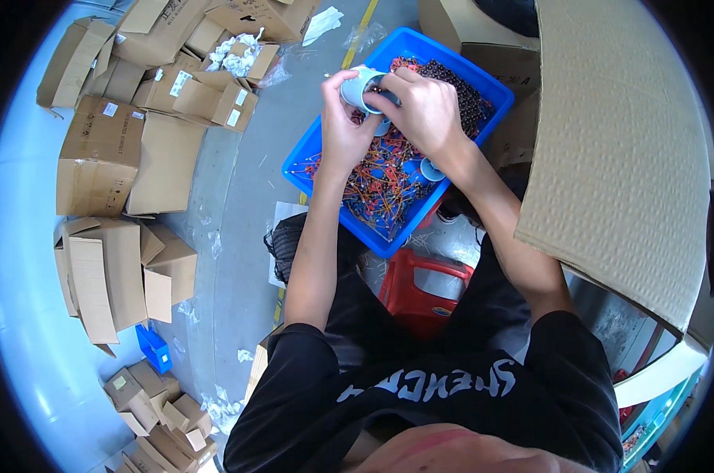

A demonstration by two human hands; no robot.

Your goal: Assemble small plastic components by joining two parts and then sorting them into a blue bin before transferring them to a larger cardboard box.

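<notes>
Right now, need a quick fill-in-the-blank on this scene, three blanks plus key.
The left hand holds a pale cup over a tray coloured ____.
The right hand is at the cup's opening, and that side's sleeve is ____.
The boxes on the left are made of ____.
Missing words: blue; black; cardboard.

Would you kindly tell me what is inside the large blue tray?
The blue tray holds red and orange stringy parts, dark beadlike parts and a light-blue round piece. The left hand and right hand cover some; anything beneath the top layer is hidden.
</notes>
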